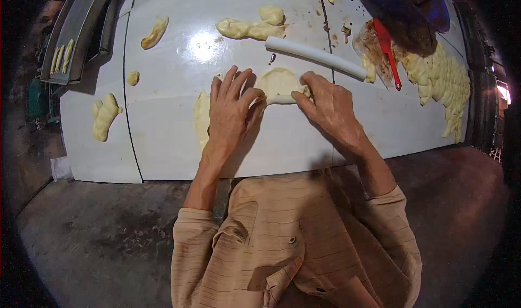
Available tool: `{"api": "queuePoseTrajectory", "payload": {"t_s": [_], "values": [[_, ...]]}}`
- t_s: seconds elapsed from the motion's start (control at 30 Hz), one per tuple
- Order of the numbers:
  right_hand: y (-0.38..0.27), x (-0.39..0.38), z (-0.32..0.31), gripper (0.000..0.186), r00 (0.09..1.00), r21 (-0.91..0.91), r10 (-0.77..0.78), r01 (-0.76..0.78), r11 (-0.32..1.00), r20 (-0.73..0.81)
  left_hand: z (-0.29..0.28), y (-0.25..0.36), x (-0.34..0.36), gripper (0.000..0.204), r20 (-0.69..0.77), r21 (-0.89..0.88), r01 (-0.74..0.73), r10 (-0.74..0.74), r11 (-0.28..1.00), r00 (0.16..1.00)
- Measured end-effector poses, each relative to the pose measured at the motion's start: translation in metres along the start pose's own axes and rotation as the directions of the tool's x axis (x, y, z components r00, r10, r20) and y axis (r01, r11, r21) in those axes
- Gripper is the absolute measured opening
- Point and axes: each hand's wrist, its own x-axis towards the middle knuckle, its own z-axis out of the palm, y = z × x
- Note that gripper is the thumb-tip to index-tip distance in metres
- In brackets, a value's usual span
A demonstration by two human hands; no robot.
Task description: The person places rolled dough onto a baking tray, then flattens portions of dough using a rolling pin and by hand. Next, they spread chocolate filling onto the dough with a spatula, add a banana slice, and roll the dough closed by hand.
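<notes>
A thin flat piece of dough [278,81] lies on the white table in front of me, its near edge rolled into a narrow tube. My left hand [229,110] has its thumb side at the roll's left end, the other fingers stretched forward over the table. At the right end, my right hand [332,106] pinches the roll between thumb and curled fingers. Another flattened dough piece [201,118] is partly hidden behind my left hand. Beyond the right hand, a white rolling pin [316,57] rests at a slant.
Dough lumps [249,29] lie at the far middle, with more dough [105,117] at the left. Metal trays [81,25] holding several dough sticks stand far left. A red-handled tool [386,52] lies by a plastic bag with brown filling. Many dough pieces [442,80] are massed at right.
</notes>
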Motion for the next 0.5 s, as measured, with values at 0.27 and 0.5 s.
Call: {"api": "queuePoseTrajectory", "payload": {"t_s": [0.27, 0.5], "values": [[0.017, -0.013, 0.017, 0.022, 0.954, -0.04, -0.282, 0.279, 0.959, -0.104, -0.01, -0.005, -0.005, 0.027, 0.072, 0.05, -0.176, 0.172, 0.983, 0.982], [0.016, -0.001, 0.013, 0.016, 0.957, 0.055, -0.278, 0.283, 0.958, -0.088, -0.007, 0.004, 0.009, 0.024, 0.052, 0.086, -0.17, 0.166, 0.982, 0.985]]}}
